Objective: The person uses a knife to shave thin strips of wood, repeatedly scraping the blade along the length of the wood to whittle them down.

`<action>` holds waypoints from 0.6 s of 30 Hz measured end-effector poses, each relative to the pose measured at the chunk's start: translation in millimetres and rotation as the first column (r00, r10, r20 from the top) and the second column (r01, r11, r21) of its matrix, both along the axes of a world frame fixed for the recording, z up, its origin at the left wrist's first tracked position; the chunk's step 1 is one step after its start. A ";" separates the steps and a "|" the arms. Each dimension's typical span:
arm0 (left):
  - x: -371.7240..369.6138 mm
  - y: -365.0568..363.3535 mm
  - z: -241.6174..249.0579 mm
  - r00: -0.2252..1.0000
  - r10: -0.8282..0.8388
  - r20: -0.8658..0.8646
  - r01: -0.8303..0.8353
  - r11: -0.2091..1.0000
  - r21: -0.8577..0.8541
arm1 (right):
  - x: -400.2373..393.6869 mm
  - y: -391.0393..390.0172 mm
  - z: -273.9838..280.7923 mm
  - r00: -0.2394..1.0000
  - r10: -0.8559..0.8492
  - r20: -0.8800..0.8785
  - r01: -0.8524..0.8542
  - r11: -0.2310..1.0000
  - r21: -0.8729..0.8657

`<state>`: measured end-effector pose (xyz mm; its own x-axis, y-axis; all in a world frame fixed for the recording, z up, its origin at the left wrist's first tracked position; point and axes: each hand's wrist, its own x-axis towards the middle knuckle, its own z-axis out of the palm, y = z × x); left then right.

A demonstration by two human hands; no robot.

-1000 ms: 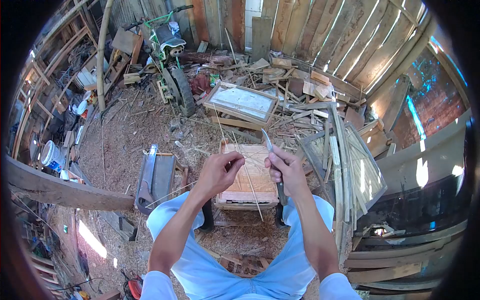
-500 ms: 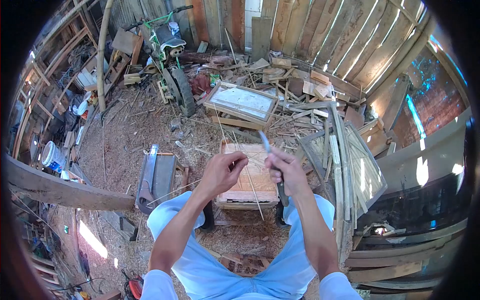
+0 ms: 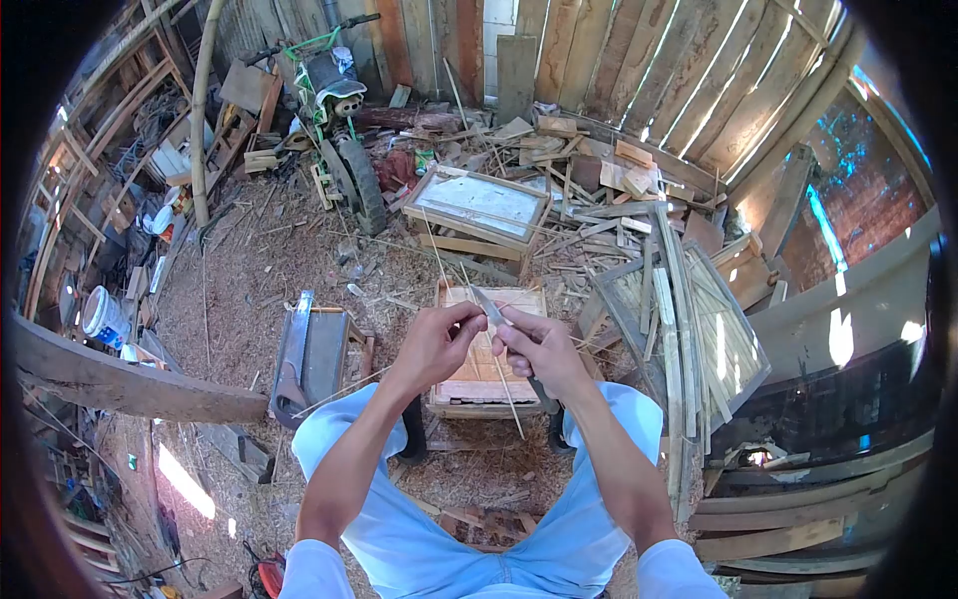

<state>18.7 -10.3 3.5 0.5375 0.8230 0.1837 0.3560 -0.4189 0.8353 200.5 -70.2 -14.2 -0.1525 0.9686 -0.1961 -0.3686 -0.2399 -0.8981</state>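
We seem to be whittling (steady control is called for), left hand [image 3: 436,344] pinching a thin strip [image 3: 342,390], right hand [image 3: 551,361] gripping a knife [image 3: 488,305] close beside it.

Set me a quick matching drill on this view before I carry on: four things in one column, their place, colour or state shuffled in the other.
1. Knife
2. Saw
3. Bucket
4. Bike

A. White, at far left
B. In the right hand
C. Green frame, standing farther back
D. Lying on a dark board

Pairs: 1-B, 2-D, 3-A, 4-C
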 end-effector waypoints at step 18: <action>-3.9 6.0 -6.8 0.998 0.009 0.064 -0.002 0.995 -0.099 | 27.1 4.1 3.3 0.941 -0.274 -0.200 0.277 0.961 -0.012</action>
